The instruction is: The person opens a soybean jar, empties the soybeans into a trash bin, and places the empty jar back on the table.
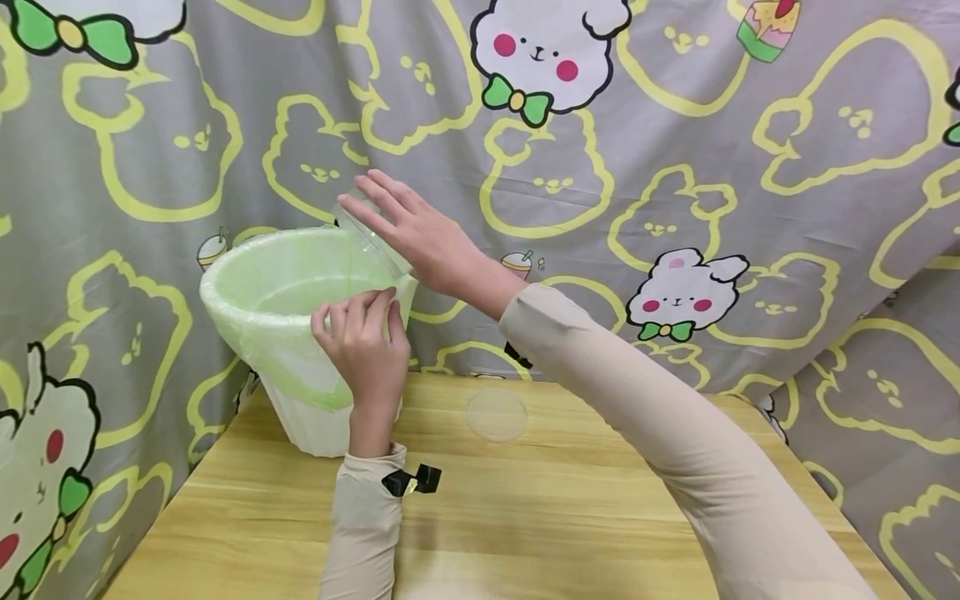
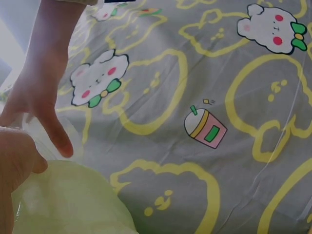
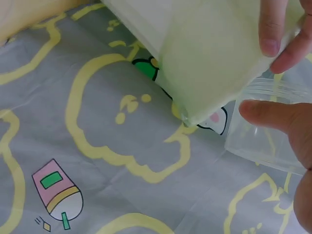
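A white trash bin (image 1: 307,408) with a thin pale green liner (image 1: 300,258) folded over its rim stands at the table's left. My right hand (image 1: 427,242) grips a clear plastic jar (image 3: 265,131), tipped sideways at the bin's right rim with its mouth toward the opening. In the right wrist view the thumb lies along the jar's wall. My left hand (image 1: 367,342) holds the near right rim of the lined bin, its fingertips close to the jar's mouth. The bin's bottom is hidden from the head view.
A clear round lid (image 1: 497,415) lies flat on the wooden table (image 1: 525,517), right of the bin. Behind and on both sides hangs a grey curtain (image 1: 697,133) with yellow outlines and cartoon bunnies, close behind the bin.
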`<action>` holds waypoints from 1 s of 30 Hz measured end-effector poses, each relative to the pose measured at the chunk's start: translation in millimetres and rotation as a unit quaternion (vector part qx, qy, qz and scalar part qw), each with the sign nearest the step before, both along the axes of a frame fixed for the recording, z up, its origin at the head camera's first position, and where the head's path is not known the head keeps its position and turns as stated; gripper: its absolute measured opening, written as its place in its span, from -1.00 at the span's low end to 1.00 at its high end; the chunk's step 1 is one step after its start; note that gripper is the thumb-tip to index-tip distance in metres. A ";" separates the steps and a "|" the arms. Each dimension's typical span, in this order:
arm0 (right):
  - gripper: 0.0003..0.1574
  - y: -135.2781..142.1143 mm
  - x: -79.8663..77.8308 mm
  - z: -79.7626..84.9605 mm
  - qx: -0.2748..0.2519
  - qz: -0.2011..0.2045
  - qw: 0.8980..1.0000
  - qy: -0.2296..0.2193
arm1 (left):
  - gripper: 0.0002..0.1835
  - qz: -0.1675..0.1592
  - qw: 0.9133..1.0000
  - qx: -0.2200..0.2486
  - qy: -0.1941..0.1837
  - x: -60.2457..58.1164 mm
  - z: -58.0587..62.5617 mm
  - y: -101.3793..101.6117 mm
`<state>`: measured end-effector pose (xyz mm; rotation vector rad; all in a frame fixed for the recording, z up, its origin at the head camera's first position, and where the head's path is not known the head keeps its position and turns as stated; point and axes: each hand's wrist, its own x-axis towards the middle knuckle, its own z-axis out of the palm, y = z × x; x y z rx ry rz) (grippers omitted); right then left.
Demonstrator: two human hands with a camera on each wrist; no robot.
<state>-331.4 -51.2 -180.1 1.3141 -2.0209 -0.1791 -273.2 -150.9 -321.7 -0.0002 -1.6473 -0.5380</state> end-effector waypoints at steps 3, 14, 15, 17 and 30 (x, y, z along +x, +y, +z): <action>0.03 2.5 -0.6 -0.3 -0.001 -0.007 1.000 0.002 | -0.84 0.000 1.000 0.000 0.001 -0.1 -0.5 0.3; 0.06 10.5 -2.7 -2.0 -0.002 -0.009 1.000 0.013 | -0.84 -0.003 1.000 -0.001 -0.005 0.8 -2.5 1.2; 0.08 11.2 -2.7 -1.8 -0.002 -0.012 1.000 0.012 | -0.84 -0.003 1.000 -0.001 -0.005 0.8 -2.7 1.2; 0.10 12.9 -1.9 -1.0 -0.003 -0.021 1.000 0.010 | -0.84 -0.002 1.000 -0.001 -0.004 0.5 -2.9 1.1; 0.47 37.3 -4.5 -3.9 -0.053 -0.033 0.998 -0.008 | -0.83 0.002 1.000 0.003 -0.002 0.3 -0.4 1.1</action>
